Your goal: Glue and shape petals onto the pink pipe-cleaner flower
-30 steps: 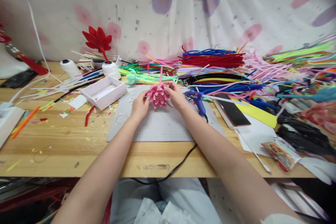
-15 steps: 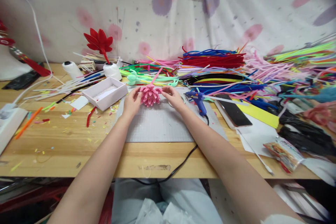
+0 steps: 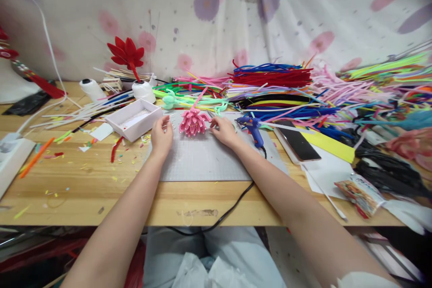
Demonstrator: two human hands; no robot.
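A pink flower (image 3: 194, 123) of fuzzy pipe-cleaner petals with small pale tips lies on the grey cutting mat (image 3: 202, 162), its stem pointing to the back. My left hand (image 3: 162, 137) is just left of it, apart from the petals, with fingers loosely bent and nothing visible in them. On the other side, my right hand (image 3: 223, 130) has its fingertips close beside the right petals, fingers loosely apart. Whether they touch is hard to tell. A blue glue gun (image 3: 254, 131) lies right of my right hand. Left of my left hand stands a white open box (image 3: 135, 121).
Bundles of coloured pipe cleaners (image 3: 273, 76) line the back. A red flower (image 3: 127, 53) stands in a white thread spool (image 3: 143, 92). To the right are a phone (image 3: 299, 141) and a snack packet (image 3: 359, 195). A black cord (image 3: 232, 210) crosses the table's front edge.
My left hand has let go of the pink flower and moved left and slightly down. My right hand has shifted slightly beside the petals. The flower stays nearly in place.
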